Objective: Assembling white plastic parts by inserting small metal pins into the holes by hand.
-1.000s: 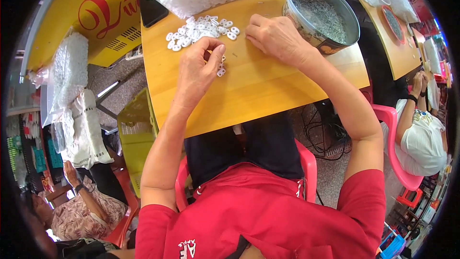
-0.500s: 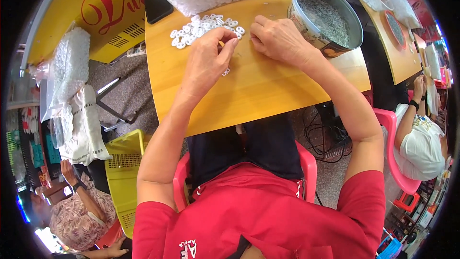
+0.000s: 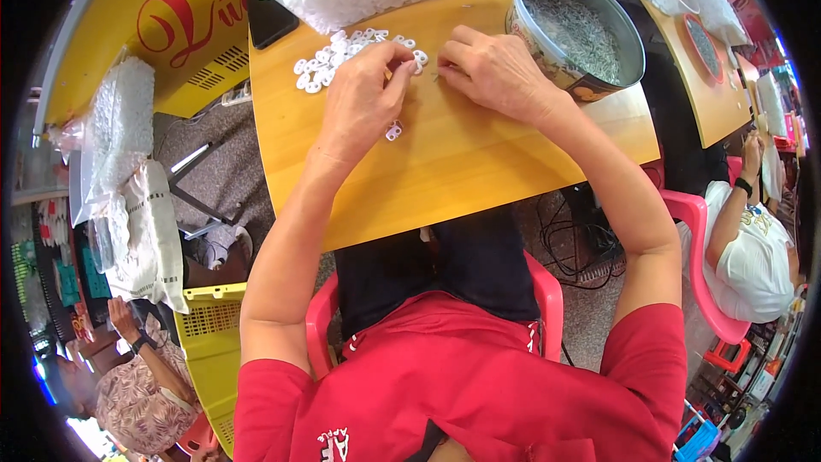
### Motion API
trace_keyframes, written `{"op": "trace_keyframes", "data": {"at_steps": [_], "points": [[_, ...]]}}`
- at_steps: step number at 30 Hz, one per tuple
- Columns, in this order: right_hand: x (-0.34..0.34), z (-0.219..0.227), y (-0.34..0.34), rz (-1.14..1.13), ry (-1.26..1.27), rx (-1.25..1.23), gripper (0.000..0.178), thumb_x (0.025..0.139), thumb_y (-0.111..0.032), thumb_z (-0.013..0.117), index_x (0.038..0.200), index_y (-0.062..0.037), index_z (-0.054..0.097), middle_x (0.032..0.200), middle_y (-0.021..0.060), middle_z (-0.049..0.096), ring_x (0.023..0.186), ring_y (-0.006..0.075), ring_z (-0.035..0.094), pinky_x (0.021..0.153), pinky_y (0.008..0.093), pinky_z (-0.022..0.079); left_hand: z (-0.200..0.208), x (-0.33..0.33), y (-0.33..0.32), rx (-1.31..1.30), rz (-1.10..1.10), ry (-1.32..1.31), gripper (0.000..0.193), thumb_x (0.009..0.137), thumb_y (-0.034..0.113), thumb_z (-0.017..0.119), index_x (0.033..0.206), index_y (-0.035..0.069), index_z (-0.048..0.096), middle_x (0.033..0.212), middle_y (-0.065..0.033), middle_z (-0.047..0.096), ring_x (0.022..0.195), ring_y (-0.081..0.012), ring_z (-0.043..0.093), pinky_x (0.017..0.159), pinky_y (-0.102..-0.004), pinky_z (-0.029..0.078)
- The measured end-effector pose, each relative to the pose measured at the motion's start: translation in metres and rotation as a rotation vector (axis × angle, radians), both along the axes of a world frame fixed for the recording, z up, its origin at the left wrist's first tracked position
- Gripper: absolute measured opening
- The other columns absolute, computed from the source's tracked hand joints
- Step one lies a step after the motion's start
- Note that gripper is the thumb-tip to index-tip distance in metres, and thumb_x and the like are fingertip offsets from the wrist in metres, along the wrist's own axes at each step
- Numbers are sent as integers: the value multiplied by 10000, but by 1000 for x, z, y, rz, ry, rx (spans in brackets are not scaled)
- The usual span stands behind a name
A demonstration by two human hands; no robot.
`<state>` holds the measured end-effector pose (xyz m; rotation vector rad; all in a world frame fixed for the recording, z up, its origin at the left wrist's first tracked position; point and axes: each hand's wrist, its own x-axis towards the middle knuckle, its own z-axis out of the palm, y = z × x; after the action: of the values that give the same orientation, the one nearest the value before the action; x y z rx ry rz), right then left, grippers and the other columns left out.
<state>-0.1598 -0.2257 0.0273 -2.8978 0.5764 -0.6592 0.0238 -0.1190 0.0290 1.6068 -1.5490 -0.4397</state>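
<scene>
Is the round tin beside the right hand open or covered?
Open. No lid sits on the tin; its rim is bare all round, and the small grey pieces inside show.

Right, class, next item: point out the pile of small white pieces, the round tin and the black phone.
Pile of small white pieces (image 3: pixel 335 53): head view, middle of the pile.
Round tin (image 3: pixel 628 26): head view, inner wall, right side.
Black phone (image 3: pixel 272 24): head view, middle of its dark face.

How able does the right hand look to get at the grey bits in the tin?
Likely yes: the right hand is beside the tin, whose open top leaves the grey bits uncovered; only the tin's side seems in the way.
</scene>
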Motion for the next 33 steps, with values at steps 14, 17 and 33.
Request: {"op": "trace_keyframes", "data": {"at_steps": [14,17,33], "points": [[20,10,1,-59,261,-1,188,885,-218,626,859,-32,642,895,141,642,806,351,646,692,451,510,11,9,15,4,26,65,145,901,127,655,933,-14,665,815,-133,683,647,-222,620,609,-336,484],[20,7,-1,-59,268,7,185,886,-207,614,856,-25,626,895,146,640,815,352,644,699,449,508,10,10,19,14,31,69,143,902,122,653,935,-16,664,816,-130,682,642,-217,613,610,-332,485],[-16,8,6,-143,-262,514,126,857,-82,669,928,8,617,778,77,625,643,134,546,605,290,457,12,6,27,66,2,123,136,907,116,644,941,-15,657,810,-113,677,651,-192,603,624,-324,485]]}}
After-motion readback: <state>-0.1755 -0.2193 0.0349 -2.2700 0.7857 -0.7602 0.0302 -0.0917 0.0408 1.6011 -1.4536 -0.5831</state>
